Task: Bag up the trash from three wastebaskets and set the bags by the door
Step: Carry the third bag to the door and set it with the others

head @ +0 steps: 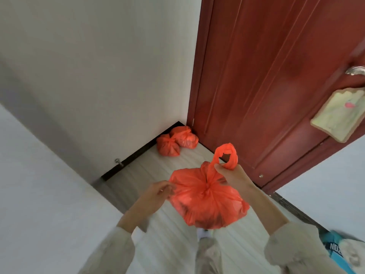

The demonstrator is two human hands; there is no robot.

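Fingers (219, 167) of right hand (233, 175) pinch bag (207, 202) handle; left hand (158, 192) pinches its edge. Two bags (175, 143) far, beside door (266, 86).

Only one fragment of lettering can be read: white capitals, seen upside down and cut off by the picture's edge, are printed on a dark band of a blue item (333, 252) at the lower right corner; roughly "NOZ" can be made out, and the rest is lost. A pink mark is seen on the cloth (339, 113) hung from the door handle, but nothing legible is shown there.
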